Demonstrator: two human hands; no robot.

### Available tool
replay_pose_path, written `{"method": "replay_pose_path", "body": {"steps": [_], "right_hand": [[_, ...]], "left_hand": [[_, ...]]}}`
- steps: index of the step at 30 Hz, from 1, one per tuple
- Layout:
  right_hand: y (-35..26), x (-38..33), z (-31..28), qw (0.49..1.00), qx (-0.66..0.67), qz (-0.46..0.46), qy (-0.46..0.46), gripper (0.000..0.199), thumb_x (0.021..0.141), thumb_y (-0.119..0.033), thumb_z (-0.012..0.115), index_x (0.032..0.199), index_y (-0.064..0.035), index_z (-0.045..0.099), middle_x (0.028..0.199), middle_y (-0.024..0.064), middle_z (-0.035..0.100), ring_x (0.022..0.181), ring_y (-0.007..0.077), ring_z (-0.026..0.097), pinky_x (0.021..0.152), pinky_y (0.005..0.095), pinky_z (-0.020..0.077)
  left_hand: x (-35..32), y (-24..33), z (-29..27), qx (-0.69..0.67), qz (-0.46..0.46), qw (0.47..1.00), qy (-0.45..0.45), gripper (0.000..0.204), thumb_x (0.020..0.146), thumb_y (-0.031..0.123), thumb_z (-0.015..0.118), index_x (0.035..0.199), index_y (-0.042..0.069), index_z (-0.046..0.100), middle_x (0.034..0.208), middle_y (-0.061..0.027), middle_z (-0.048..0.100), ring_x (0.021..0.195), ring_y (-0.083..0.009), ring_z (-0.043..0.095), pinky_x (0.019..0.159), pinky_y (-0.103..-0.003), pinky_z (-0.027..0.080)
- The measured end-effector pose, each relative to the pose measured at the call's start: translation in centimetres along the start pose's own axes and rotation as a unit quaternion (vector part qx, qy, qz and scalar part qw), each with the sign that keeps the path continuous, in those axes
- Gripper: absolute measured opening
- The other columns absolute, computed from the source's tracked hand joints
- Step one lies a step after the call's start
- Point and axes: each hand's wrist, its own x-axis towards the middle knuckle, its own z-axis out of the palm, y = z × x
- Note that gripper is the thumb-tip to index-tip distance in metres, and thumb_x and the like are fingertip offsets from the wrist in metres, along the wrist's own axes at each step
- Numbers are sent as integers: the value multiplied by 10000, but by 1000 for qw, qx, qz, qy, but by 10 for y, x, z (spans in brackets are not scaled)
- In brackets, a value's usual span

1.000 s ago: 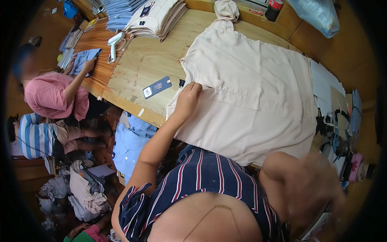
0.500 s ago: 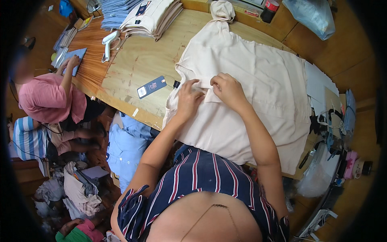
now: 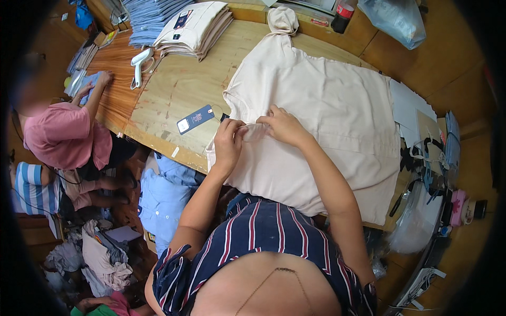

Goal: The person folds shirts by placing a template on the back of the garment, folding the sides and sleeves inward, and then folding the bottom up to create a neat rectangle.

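A cream garment (image 3: 327,121), which looks like a shirt or blouse, lies spread over the wooden table, its neckline toward the left. My left hand (image 3: 229,143) is closed with its fingertips pinching the fabric near the neck opening. Just to its right, my right hand (image 3: 283,125) pinches the same fabric, fingers curled; a small stretch of cloth runs between the two. A dark blue hang tag (image 3: 195,119) rests on the table left of the neckline, tied to the garment by a thin cord. One sleeve (image 3: 282,21) is bunched at the far end.
Folded cream garments (image 3: 197,29) are stacked at the far left beside folded blue ones (image 3: 153,21). A white handheld tool (image 3: 139,66) lies near them. A dark drink bottle (image 3: 343,15) stands at the back. Papers (image 3: 414,108) and plastic bags line the right. A co-worker in pink (image 3: 66,131) handles blue cloth at left.
My hands have shifted slightly left and closer to the neckline. The fabric between them is now drawn out in a short edge. The co-worker's blue cloth has changed shape.
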Motion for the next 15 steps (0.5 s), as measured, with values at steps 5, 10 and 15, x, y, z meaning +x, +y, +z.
{"method": "replay_pose_path", "body": {"steps": [5,10,15], "right_hand": [[-3,-11,-9,998,-56,9,4,195,685,-182,615,871,-123,621,937,122,491,918,265,486,763,388,389],[-27,-7,-2,969,-150,-88,177,91,668,-132,540,657,-73,608,773,87,546,829,234,515,726,410,369],[-24,-21,-22,950,-214,-34,223,86,661,-136,537,651,-94,612,725,29,557,802,167,527,722,383,346]], "left_hand": [[-9,-13,21,25,-9,999,-29,115,675,-11,599,786,-15,570,817,-128,527,760,-262,522,671,-338,422],[-14,-23,43,55,45,997,20,120,665,-45,567,783,-23,577,1046,-153,509,1017,-321,445,860,-365,364],[11,1,52,4,56,998,28,85,687,-63,561,763,-29,575,935,-127,572,886,-266,537,777,-326,415]]}}
